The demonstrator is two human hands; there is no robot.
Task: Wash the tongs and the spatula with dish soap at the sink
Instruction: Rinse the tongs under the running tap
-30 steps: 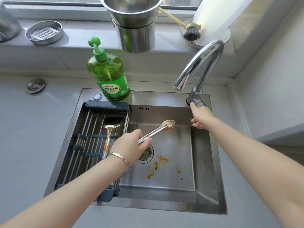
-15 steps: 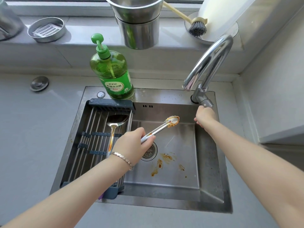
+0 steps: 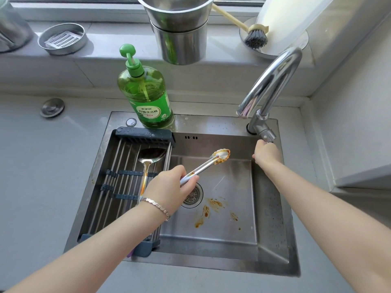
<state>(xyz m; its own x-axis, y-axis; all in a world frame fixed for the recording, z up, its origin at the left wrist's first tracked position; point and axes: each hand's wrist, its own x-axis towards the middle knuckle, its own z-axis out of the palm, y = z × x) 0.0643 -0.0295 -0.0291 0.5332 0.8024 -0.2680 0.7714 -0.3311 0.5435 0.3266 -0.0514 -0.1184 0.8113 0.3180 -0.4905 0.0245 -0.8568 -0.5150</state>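
Observation:
My left hand (image 3: 169,188) grips steel tongs (image 3: 208,164) over the sink basin, their sauce-stained scalloped tips pointing up right under the spout. My right hand (image 3: 267,154) is at the faucet's lever handle (image 3: 267,135), fingers on its end. No water runs from the chrome faucet (image 3: 273,83). A steel spatula (image 3: 148,163) lies on the roll-up drying rack (image 3: 118,182) over the sink's left half, its handle partly hidden by my left wrist. A green dish soap pump bottle (image 3: 146,96) stands on the sink's back rim.
The steel sink (image 3: 273,218) has brown sauce smears near the drain (image 3: 193,195). On the window ledge sit stacked steel pots (image 3: 179,28), a dish brush (image 3: 255,37), a round tin (image 3: 62,39) and a white container. A sink plug (image 3: 52,107) lies on the grey counter.
My right hand slid slightly down from the faucet base to the lever's end. The tongs stayed held over the basin; the view shifted a little.

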